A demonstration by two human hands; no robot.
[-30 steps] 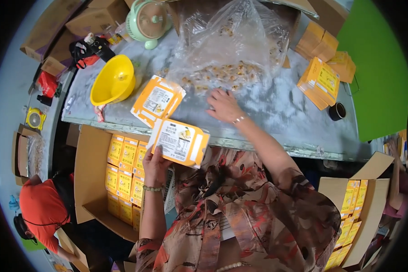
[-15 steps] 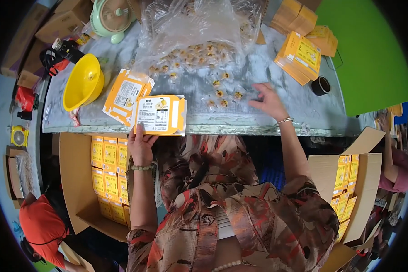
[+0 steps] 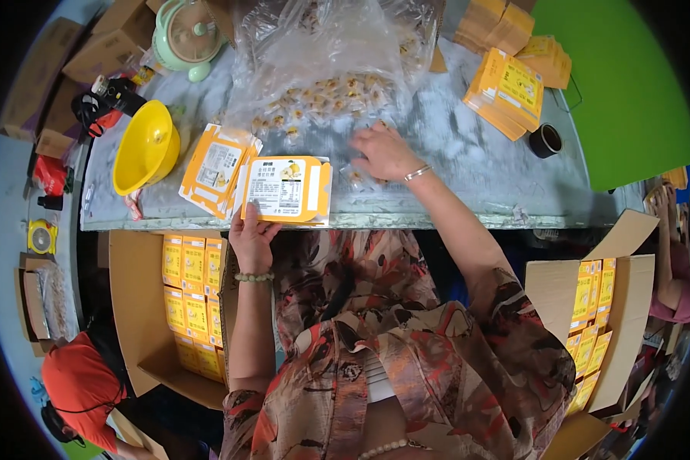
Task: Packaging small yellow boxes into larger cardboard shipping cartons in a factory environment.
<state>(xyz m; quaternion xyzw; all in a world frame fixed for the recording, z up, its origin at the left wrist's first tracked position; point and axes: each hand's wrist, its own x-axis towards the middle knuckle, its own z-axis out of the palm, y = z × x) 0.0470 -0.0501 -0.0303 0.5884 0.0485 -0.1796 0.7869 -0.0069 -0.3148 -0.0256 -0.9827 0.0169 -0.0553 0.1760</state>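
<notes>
A flat yellow-and-white carton (image 3: 280, 189) is gripped at its lower left corner by my left hand (image 3: 251, 236), the thumb on its printed face, just at the table's front edge. Beside it on the left lies a small pile of similar flat cartons (image 3: 216, 165). My right hand (image 3: 387, 152) is open, palm down, its bent fingers apart over a few small clear-wrapped pieces (image 3: 358, 178); the palm hides most of them. Farther back, many more wrapped pieces (image 3: 337, 96) spill from a large clear plastic bag (image 3: 322, 46).
A yellow bowl (image 3: 147, 149) and a green lidded appliance (image 3: 188, 34) stand left. Carton stacks (image 3: 506, 92) and a dark cup (image 3: 545, 141) are at right. Open cardboard boxes with packed yellow boxes (image 3: 195, 284) flank me below the table. A person in red (image 3: 80, 383) is lower left.
My right hand has moved left from bare table onto the loose wrapped pieces, its fingers bending down. My left hand still holds the carton, which sits slightly farther right in the view.
</notes>
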